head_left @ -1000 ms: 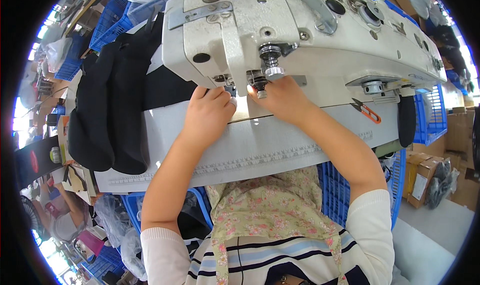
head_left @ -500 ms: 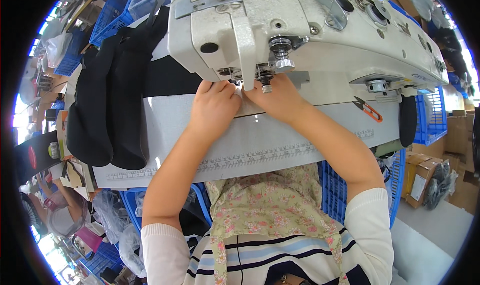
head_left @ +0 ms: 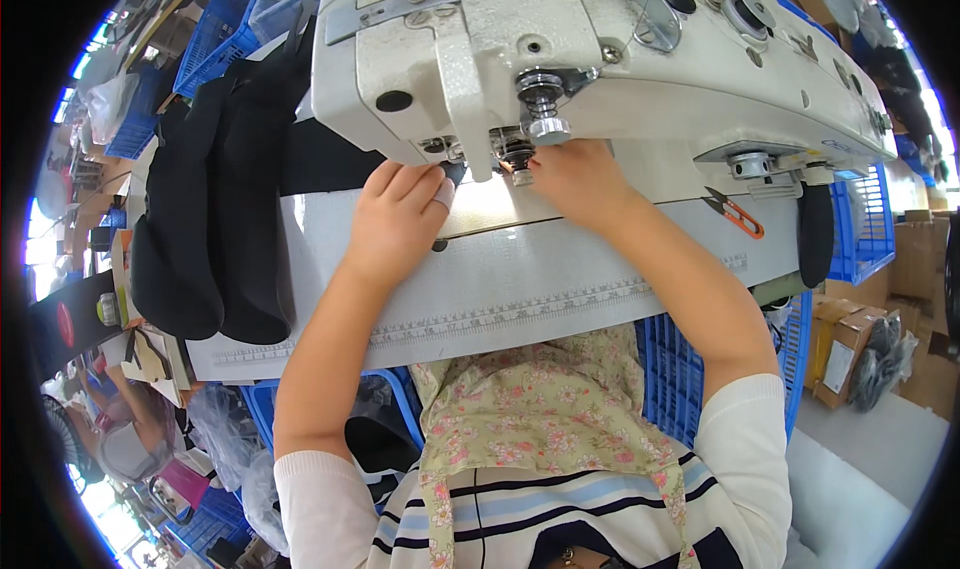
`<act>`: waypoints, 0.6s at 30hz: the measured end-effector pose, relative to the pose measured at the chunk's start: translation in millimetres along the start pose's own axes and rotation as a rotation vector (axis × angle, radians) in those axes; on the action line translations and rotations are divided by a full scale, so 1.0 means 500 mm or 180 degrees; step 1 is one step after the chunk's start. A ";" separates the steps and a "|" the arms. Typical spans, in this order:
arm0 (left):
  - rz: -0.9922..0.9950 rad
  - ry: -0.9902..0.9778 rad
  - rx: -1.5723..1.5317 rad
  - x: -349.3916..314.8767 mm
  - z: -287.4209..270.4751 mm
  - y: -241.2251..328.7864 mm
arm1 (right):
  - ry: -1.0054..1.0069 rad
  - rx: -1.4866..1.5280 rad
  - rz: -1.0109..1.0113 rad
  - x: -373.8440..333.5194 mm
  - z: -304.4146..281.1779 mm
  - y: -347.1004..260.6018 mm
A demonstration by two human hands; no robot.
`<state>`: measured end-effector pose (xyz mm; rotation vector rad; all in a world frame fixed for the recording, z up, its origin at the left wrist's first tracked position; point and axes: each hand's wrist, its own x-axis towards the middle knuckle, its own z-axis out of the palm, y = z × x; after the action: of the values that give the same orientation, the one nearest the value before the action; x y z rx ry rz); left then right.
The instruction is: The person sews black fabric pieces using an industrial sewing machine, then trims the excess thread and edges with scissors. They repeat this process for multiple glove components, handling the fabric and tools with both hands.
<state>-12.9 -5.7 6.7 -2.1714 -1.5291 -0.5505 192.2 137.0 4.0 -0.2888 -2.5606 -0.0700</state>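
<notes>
The white sewing machine (head_left: 400, 54) stands across the far side of the work surface, its needle area largely hidden behind its front parts. My left hand (head_left: 400, 217) is at the left of that area, fingers curled together on the edge of black fabric (head_left: 325, 159), whose dark tip shows by the fingertips. Something small and white shows at one of its fingers. On the other side, my right hand (head_left: 583, 184) reaches in with bent fingers behind the round tension knob; its fingertips are hidden, so what they pinch is unclear. A lit plate (head_left: 490, 209) shows between the hands.
Black padded pieces (head_left: 245, 199) are heaped left of the machine. Orange-handled thread snips (head_left: 738, 215) lie to the right. A printed ruler (head_left: 480, 321) runs along the near edge. Blue crates (head_left: 670, 369) stand below, with cardboard boxes (head_left: 840, 344) at right.
My hands have moved apart, the left toward the left and slightly nearer, the right a little rightward. The lit plate between them now shows more. The view has shifted slightly.
</notes>
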 end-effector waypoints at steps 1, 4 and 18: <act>-0.0007 -0.0098 0.0075 0.010 -0.012 0.012 | -0.0183 0.0031 -0.0051 -0.002 -0.002 0.000; 0.0007 -0.0241 0.0239 0.023 -0.015 0.036 | -0.0369 0.0010 -0.0206 -0.005 -0.006 -0.010; 0.0040 -0.0364 0.0235 0.040 -0.005 0.046 | -0.0240 -0.0412 -0.0236 0.015 0.014 -0.068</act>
<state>14.7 1.4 17.2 -2.1879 -1.5676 -0.3654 174.7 106.0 2.5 -0.2497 -2.6462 -0.2580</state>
